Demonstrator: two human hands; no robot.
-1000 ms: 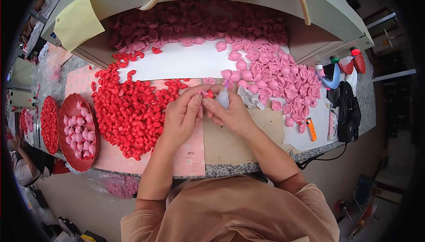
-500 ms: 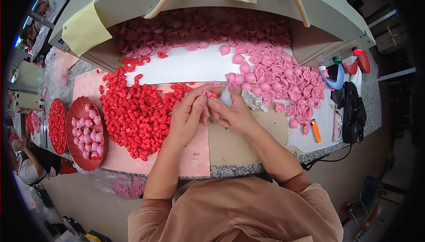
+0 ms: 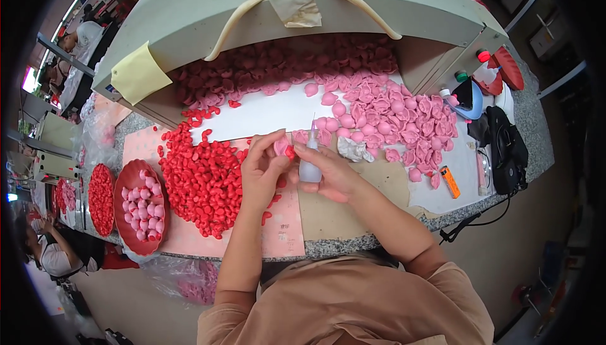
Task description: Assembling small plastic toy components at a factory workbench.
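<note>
My left hand [image 3: 260, 167] pinches a small pink plastic piece [image 3: 280, 147] by its fingertips. Against that piece sits a small red plastic part [image 3: 290, 152], at the fingertips of my right hand [image 3: 338, 178]; which hand bears it I cannot tell. Held in my right hand is a clear squeeze bottle [image 3: 310, 169] with a thin needle tip pointing up. Just left of my hands spreads a heap of red plastic parts [image 3: 205, 187]. Beyond and to the right lies a pile of pink, petal-like pieces and balls [image 3: 404, 118].
A red dish [image 3: 142, 250] of pink balls with red ends stands at the left, beside a dish of red parts [image 3: 101, 200]. A grey hood [image 3: 353, 13] arches over the back. An orange lighter [image 3: 450, 182], crumpled paper [image 3: 353, 149] and a black pouch [image 3: 507, 149] lie rightward.
The whole view has shifted a little. My hands have turned, so the squeeze bottle and the pink piece show more plainly now, and the red part shows beside the pink piece.
</note>
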